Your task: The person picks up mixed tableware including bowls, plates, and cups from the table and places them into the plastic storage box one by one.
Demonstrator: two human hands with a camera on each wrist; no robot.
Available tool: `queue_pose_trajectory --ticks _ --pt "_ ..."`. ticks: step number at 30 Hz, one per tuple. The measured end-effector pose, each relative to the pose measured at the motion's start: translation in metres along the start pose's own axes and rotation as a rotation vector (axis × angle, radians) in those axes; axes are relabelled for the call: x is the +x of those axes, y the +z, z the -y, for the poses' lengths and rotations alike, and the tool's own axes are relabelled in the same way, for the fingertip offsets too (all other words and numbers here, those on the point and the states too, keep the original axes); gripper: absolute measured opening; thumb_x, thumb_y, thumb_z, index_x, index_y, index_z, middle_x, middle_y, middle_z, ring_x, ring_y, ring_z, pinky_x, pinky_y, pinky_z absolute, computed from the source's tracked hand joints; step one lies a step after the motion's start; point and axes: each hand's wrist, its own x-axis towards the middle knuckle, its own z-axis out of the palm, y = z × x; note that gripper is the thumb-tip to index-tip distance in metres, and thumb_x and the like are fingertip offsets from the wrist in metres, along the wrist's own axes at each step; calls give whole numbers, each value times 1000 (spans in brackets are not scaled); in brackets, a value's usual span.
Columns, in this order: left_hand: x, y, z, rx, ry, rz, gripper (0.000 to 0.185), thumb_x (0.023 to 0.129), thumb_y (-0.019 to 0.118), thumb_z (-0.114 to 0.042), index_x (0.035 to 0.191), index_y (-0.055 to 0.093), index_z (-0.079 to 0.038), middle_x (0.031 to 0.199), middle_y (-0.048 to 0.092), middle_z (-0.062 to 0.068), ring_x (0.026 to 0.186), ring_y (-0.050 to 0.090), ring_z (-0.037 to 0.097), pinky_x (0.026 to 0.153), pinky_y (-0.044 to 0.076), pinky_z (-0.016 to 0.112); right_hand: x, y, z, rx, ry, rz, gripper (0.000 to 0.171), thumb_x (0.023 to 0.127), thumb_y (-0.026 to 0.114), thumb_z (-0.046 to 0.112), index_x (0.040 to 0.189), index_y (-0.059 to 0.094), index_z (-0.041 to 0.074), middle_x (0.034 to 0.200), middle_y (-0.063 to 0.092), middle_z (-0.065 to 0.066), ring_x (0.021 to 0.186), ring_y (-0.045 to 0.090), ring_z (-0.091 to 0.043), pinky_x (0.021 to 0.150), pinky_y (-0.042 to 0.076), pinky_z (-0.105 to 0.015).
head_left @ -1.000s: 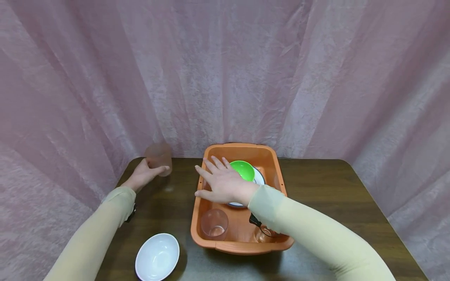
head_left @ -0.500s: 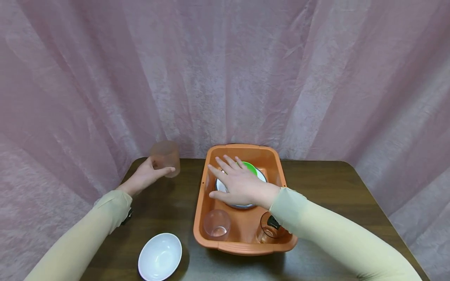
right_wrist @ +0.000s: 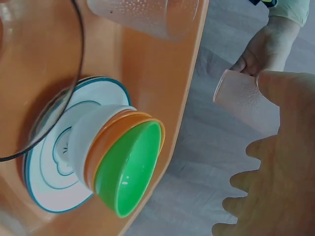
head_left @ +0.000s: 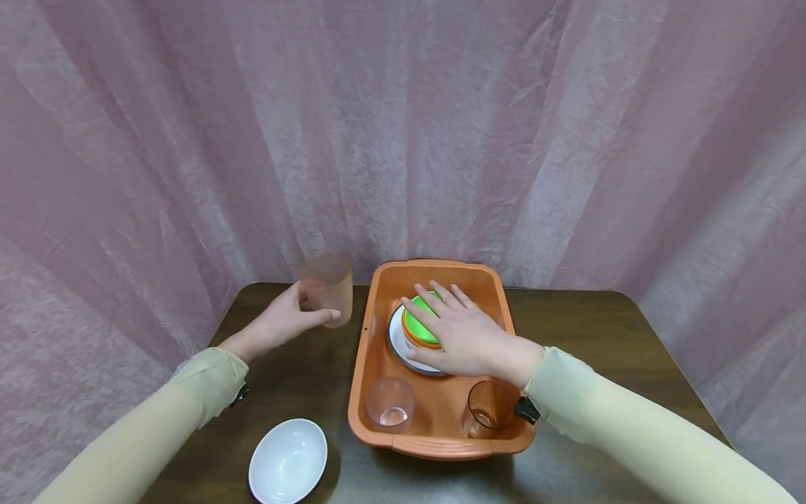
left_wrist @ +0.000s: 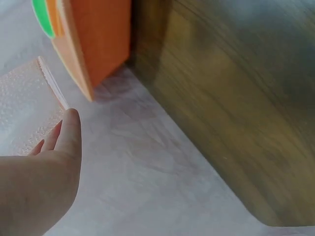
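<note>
My left hand [head_left: 291, 320] grips a frosted pink cup [head_left: 327, 285] held above the table, just left of an orange tub [head_left: 368, 364]. In the left wrist view the cup [left_wrist: 24, 115] sits against my thumb [left_wrist: 69, 135]. My right hand [head_left: 464, 330] is spread flat, fingers straight, over a stack of bowls in the tub: a green bowl [head_left: 420, 325] on top, with orange and white bowls under it, all on a white plate [head_left: 400, 347]. The right wrist view shows the green bowl [right_wrist: 129, 169], the plate [right_wrist: 51, 169] and my right hand [right_wrist: 283, 172] beside them, holding nothing.
At the near end of the tub stand a frosted cup [head_left: 390, 404] and an amber glass [head_left: 489, 409]. A white bowl [head_left: 287, 460] sits on the dark wooden table [head_left: 604, 350] near the front left. Pink curtain hangs behind and at both sides.
My left hand has lifted the frosted cup and carried it right, towards the tub. My right hand has slid right across the tub and now covers the right side of the bowl stack.
</note>
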Motion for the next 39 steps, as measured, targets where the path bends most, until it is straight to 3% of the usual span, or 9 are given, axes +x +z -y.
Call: queue_pose_trajectory --ticks 7,17,23,29,39 --pt "-1 20 -20 -62 9 54 71 87 84 -32 143 46 -12 129 61 11 113 63 27 93 53 41 -22 -1 -11 10 2 -51 83 100 44 68 165 19 24 171 8 -6 157 2 -28 124 5 -51" --pt "-7 53 -53 -51 50 111 71 84 87 -28 140 48 -9 123 65 9 109 66 23 91 55 39 -53 6 -28 26 28 -128 83 100 49 65 164 24 20 170 13 -7 156 7 -33 122 11 -59" --pt "-13 68 -63 -112 90 172 68 84 86 -23 140 49 -10 123 66 9 109 67 23 93 55 39 -66 11 -32 3 27 -153 83 100 54 61 164 26 16 169 17 -10 156 9 -32 123 9 -57" --pt "-16 83 -70 -118 128 205 65 84 86 -23 137 51 -10 123 64 8 109 66 22 95 54 39 -80 14 -32 -13 47 -158 84 99 46 69 165 22 22 170 16 -6 156 8 -28 124 8 -53" --pt "-16 107 -79 -66 110 228 68 82 88 -34 136 53 -13 126 62 4 106 64 19 94 52 42 -103 18 -36 -8 64 -185 83 99 53 64 164 25 20 169 18 -6 156 9 -29 125 1 -44"
